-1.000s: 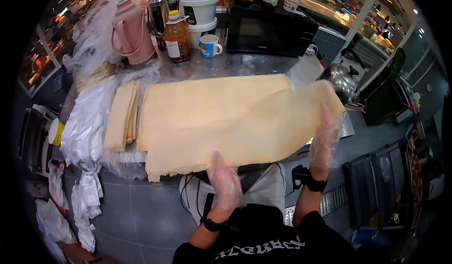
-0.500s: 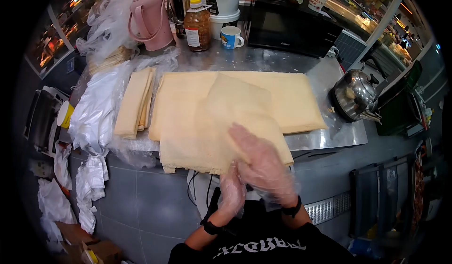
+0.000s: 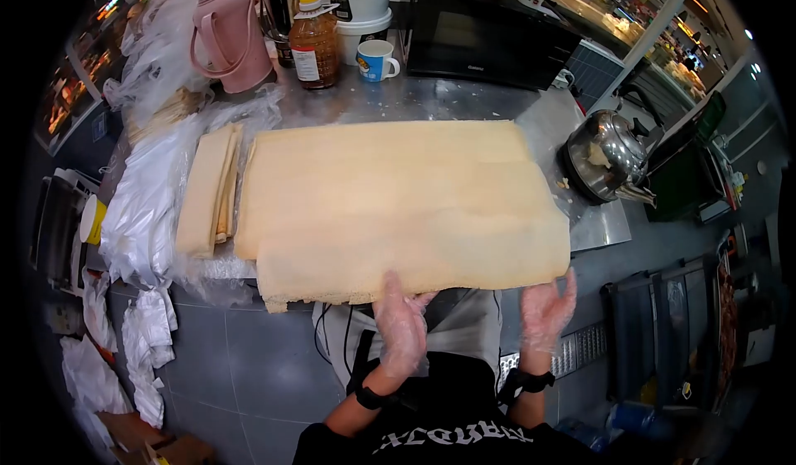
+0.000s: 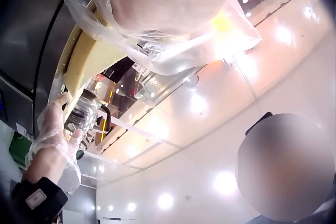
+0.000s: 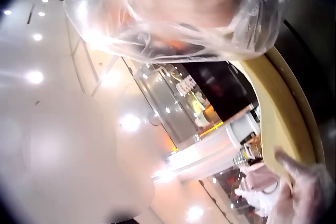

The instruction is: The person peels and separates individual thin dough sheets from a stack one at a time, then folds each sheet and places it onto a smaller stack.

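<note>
A wide, pale yellow sheet that looks like tofu skin lies spread over a stack of similar sheets, its ragged front edge overhanging the table. Both hands wear clear plastic gloves. My left hand pinches that front edge near its middle, thumb on top and the other fingers lower. At the front right corner, my right hand is palm up with loosely spread fingers, fingertips right at the edge. The left wrist view shows this right hand with its thumb standing apart from the sheet.
Folded sheets lie left of the stack, beside white plastic bags. A steel kettle stands at the right. Behind are a pink thermos, a sauce bottle, a mug and a black microwave.
The right hand first held up the sheet's right corner, then came left beside the left hand with the sheet doubled over. Now the sheet lies spread out and the right hand is back right.
</note>
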The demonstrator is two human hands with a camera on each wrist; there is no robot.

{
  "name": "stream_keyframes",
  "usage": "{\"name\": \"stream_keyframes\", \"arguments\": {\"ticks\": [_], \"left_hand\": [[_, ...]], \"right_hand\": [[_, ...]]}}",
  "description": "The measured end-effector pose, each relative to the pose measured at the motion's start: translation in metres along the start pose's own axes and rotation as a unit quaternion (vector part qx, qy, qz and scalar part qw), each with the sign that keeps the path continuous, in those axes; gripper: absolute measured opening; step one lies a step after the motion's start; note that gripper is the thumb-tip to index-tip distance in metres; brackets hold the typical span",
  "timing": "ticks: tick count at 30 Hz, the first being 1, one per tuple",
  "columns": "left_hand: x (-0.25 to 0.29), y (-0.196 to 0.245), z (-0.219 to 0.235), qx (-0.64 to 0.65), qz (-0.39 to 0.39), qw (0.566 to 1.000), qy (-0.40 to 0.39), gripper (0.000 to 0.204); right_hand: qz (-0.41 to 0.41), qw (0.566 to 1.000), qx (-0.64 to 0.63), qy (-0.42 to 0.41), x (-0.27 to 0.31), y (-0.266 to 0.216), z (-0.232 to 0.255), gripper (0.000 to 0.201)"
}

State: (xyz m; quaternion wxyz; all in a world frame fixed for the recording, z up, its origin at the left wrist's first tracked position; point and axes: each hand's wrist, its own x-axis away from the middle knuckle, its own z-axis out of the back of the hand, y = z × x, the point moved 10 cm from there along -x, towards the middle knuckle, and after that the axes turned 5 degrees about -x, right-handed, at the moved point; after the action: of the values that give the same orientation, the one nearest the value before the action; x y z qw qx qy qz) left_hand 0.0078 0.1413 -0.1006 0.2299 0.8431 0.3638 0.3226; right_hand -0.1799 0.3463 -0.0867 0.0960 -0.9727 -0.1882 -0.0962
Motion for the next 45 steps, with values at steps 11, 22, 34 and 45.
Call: {"name": "stream_keyframes", "arguments": {"ticks": [11, 22, 34, 45], "left_hand": [[0.011, 0.003, 0.006, -0.070, -0.018, 0.997, 0.017, 0.041], [0.021, 0.003, -0.008, -0.100, -0.031, 0.994, -0.004, 0.044], [0.012, -0.033, 0.021, -0.019, 0.061, 0.998, 0.027, 0.032], [0.014, -0.023, 0.021, 0.070, 0.044, 0.993, -0.083, 0.033]], "right_hand": [[0.068, 0.980, 0.153, 0.105, -0.011, 0.021, 0.023, 0.042], [0.308, 0.735, 0.602, -0.045, 0.008, 0.018, -0.090, 0.052], [0.142, 0.251, 0.822, -0.491, 0.081, 0.198, -0.108, 0.059], [0.126, 0.245, 0.830, -0.486, 0.100, 0.185, -0.108, 0.059]]}}
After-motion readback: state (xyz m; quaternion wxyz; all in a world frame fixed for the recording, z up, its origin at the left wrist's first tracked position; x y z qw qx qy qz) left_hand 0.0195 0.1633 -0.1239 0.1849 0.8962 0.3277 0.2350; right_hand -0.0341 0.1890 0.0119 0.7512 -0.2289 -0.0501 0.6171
